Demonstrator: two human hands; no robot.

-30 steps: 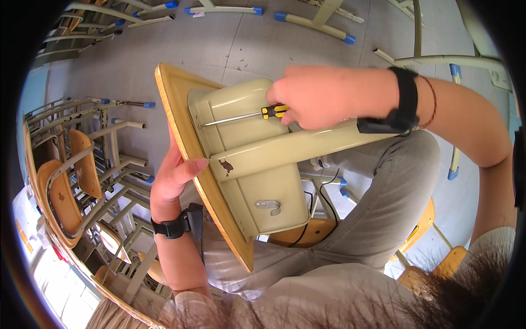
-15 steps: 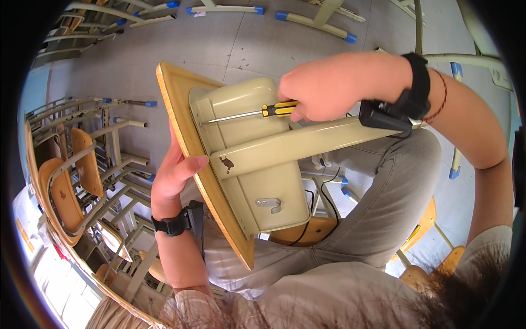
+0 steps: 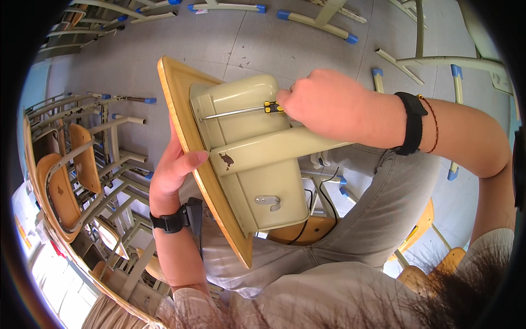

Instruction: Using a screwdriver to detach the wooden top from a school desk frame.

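Observation:
A desk with a wooden top (image 3: 178,82) and a cream metal underframe (image 3: 252,148) rests tilted on its side over my grey-trousered legs. My left hand (image 3: 181,162) grips the top's edge, thumb against the wood. My right hand (image 3: 323,101) is closed on a yellow and black screwdriver (image 3: 271,107), whose steel shaft reaches left to the metal frame beside the wooden top; whether its tip sits in a screw is too small to tell. A silver hook (image 3: 267,202) is fixed to the lower metal panel. Black straps circle both wrists, with a dark device showing at the left one.
Stacked desks and wooden chairs (image 3: 82,164) crowd the left side. Metal legs with blue end caps (image 3: 318,27) stand along the top and right over a grey tiled floor (image 3: 208,46). Black cables (image 3: 329,203) run between my legs by more wooden seats (image 3: 419,230).
My right hand has turned around the screwdriver, its wrist now lower and the dark device there hidden underneath. The desk has shifted very slightly upward.

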